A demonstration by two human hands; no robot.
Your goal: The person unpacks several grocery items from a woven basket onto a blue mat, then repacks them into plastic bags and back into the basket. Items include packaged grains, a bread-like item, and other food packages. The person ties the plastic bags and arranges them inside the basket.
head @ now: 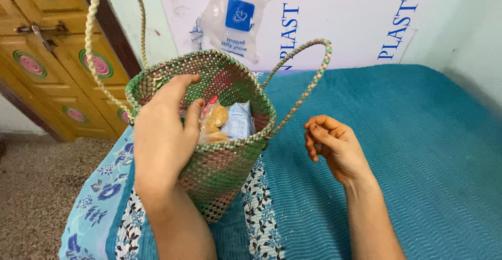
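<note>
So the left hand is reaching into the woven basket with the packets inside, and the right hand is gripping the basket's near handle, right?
Not quite. The head view shows the right hand empty, fingers loosely curled, hovering over the teal bedspread beside the woven basket, clear of its handle. The rest holds: the left hand reaches into the basket, where the packets lie.

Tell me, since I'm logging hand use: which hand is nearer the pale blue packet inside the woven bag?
Left. The left hand reaches into the woven bag, fingers just beside the pale blue packet. The right hand is outside the bag, over the teal bedcover, empty.
</note>
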